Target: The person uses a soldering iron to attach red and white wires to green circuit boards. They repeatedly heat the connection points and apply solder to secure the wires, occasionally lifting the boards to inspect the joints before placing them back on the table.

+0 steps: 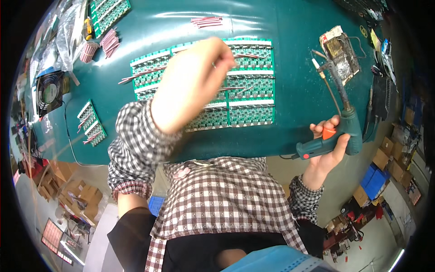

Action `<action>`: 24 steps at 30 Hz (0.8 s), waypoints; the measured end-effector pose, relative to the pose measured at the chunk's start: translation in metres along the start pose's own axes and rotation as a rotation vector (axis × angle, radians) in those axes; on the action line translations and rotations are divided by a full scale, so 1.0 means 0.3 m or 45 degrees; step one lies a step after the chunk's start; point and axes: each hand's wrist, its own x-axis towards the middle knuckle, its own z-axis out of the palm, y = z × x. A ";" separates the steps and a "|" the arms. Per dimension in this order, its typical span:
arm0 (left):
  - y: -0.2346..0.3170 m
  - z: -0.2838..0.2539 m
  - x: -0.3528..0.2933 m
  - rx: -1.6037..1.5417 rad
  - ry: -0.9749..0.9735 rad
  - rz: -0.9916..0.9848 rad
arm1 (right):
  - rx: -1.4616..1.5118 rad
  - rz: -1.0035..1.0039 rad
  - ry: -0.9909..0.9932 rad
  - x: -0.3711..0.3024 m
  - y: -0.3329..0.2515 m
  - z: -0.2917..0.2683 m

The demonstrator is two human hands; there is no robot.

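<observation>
No text readable. Red-and-white patch (331,34) on the block (344,61), right of the circuit boards (251,86): too small to read. Red dot (306,156) on the soldering gun (354,129), same side: no legible lettering.

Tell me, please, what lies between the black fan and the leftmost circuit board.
In the head view, a thin cable runs over the green tabletop between the black fan and that board.
</observation>
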 end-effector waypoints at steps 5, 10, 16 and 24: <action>0.013 0.091 -0.053 -0.066 -0.208 -0.068 | -0.021 0.012 -0.089 -0.031 0.016 0.007; -0.007 0.168 -0.052 0.086 -0.135 0.026 | -0.062 0.022 -0.068 -0.065 0.038 -0.003; -0.017 0.223 -0.050 0.453 -0.037 -0.027 | -0.091 0.050 -0.028 -0.095 0.038 -0.036; -0.016 0.265 -0.043 0.411 0.004 0.034 | -0.139 0.090 -0.028 -0.103 0.020 -0.056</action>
